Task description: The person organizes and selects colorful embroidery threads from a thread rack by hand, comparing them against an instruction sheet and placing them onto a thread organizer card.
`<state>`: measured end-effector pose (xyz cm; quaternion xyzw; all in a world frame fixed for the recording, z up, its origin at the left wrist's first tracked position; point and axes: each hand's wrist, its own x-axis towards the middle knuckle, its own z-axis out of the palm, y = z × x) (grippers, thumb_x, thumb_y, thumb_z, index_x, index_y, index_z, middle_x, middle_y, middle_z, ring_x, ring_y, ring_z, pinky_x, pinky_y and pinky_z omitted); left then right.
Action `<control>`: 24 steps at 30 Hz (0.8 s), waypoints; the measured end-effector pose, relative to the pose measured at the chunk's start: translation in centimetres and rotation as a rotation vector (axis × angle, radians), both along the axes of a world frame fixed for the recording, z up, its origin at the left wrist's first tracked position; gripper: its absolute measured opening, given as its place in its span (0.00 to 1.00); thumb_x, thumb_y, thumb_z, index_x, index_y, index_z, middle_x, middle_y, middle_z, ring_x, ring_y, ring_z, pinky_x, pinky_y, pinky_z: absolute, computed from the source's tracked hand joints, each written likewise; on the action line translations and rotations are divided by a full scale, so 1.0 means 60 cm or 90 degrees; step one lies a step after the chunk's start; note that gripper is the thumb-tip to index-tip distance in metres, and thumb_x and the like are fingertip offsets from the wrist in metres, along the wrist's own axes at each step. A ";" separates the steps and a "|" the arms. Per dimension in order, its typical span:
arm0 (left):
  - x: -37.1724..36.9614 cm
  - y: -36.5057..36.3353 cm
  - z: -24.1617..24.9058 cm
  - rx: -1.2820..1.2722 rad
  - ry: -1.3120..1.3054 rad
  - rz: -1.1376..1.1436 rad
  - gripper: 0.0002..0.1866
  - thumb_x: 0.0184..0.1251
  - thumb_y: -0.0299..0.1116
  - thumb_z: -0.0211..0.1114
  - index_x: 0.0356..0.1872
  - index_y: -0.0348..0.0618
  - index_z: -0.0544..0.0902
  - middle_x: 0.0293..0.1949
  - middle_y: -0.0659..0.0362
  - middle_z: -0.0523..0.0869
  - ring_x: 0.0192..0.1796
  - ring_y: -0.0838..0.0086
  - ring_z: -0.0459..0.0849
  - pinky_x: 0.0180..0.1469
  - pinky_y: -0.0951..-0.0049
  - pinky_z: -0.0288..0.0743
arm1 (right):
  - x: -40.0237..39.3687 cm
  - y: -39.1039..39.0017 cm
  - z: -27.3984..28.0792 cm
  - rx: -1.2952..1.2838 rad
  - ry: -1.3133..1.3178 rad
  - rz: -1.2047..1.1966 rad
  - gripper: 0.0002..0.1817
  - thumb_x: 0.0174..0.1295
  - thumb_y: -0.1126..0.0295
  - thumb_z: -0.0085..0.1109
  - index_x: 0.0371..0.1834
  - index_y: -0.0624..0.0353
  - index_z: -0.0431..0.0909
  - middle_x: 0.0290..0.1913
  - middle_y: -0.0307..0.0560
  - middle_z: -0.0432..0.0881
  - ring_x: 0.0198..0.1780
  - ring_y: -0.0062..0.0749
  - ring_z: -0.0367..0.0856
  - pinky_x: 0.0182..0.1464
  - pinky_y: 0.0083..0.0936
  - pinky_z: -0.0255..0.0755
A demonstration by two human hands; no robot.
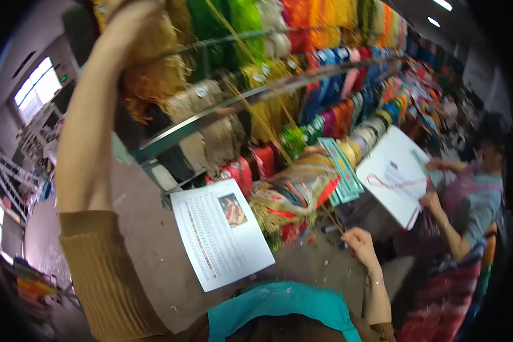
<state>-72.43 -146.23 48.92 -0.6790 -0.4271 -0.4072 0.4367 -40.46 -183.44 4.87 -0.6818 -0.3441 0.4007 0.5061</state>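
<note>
My left hand (134, 17) is raised at the top left against golden-yellow yarn (154, 74) hanging on the rack; its fingers are blurred and cut off by the frame edge. Low on the right, my right hand (359, 245) is closed in a pinch on thin golden threads (262, 122), which run slanting down from the top of the rack. Left of that hand, a printed sheet (222, 236) with a small photo hangs at the rack's lower end. A bundle of mixed yarn (296, 191) lies between the sheet and a green-and-white paper (342, 171).
Metal rails (228, 108) cross the rack, with many coloured skeins (336, 62) on them. At the right a co-worker (473, 194) holds thread over a white board (393, 176). Red yarn (444, 302) hangs at the lower right. A white ladder-like frame (11, 182) stands far left.
</note>
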 end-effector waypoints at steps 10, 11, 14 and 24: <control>0.126 -0.247 -0.373 -0.593 0.200 -0.917 0.14 0.64 0.23 0.62 0.51 0.40 0.84 0.56 0.53 0.82 0.60 0.62 0.80 0.59 0.66 0.74 | -0.042 -0.148 0.001 0.008 -0.334 -0.090 0.05 0.62 0.74 0.57 0.30 0.64 0.76 0.20 0.36 0.69 0.23 0.15 0.65 0.26 0.20 0.61; 0.145 -0.274 -0.424 -0.588 0.242 -0.995 0.15 0.63 0.24 0.64 0.51 0.41 0.84 0.57 0.53 0.82 0.58 0.66 0.80 0.56 0.68 0.77 | -0.062 -0.113 0.032 0.040 -0.289 -0.055 0.05 0.62 0.74 0.58 0.31 0.64 0.77 0.19 0.35 0.68 0.23 0.14 0.64 0.25 0.20 0.60; 0.150 -0.371 -0.511 -1.197 0.128 -1.006 0.28 0.63 0.23 0.65 0.66 0.39 0.71 0.46 0.58 0.85 0.42 0.80 0.85 0.46 0.79 0.78 | -0.114 -0.046 0.128 0.120 -0.238 0.059 0.04 0.62 0.75 0.58 0.31 0.64 0.78 0.18 0.29 0.68 0.22 0.09 0.60 0.24 0.16 0.55; 0.194 -0.397 -0.580 -1.413 -0.013 -0.773 0.07 0.71 0.30 0.62 0.42 0.37 0.83 0.34 0.60 0.86 0.32 0.81 0.83 0.35 0.79 0.78 | -0.023 -0.001 0.126 0.283 -0.490 0.253 0.24 0.59 0.61 0.64 0.60 0.51 0.79 0.72 0.50 0.66 0.73 0.53 0.61 0.71 0.38 0.58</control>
